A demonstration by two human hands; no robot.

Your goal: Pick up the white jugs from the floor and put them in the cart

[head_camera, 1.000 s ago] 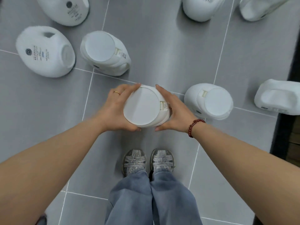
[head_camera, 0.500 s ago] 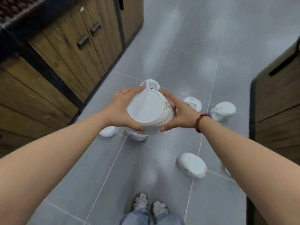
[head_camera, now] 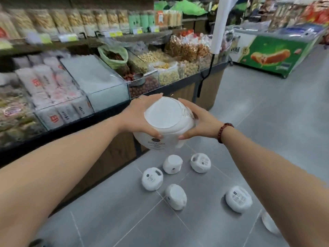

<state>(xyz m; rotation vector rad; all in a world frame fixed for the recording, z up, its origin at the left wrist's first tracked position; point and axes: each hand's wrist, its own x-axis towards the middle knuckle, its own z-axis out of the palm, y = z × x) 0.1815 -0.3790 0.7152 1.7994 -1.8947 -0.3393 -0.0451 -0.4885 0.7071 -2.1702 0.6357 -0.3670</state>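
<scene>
I hold one white jug (head_camera: pixel 164 122) at chest height, its flat round bottom turned towards me. My left hand (head_camera: pixel 140 115) grips its left side and my right hand (head_camera: pixel 197 122) grips its right side, thumbs underneath. Several more white jugs lie on the grey floor below: one (head_camera: pixel 152 178) with its label up, one (head_camera: pixel 172 164) behind it, one (head_camera: pixel 200 162) further right, one (head_camera: pixel 175 196) nearer, one (head_camera: pixel 239 199) at the right, and one (head_camera: pixel 269 223) partly hidden by my right forearm. No cart is in view.
A wooden shop counter (head_camera: pixel 115 154) with clear bins of nuts and bagged goods runs along the left. A green chest freezer (head_camera: pixel 272 54) stands at the far right. A white pole (head_camera: pixel 219 24) rises behind the counter's end. Grey tiled floor (head_camera: pixel 267 107) stretches ahead.
I have straightened up and raised my view from the floor to the shop shelves. The jug rose with both hands; the jugs on the floor now lie further below.
</scene>
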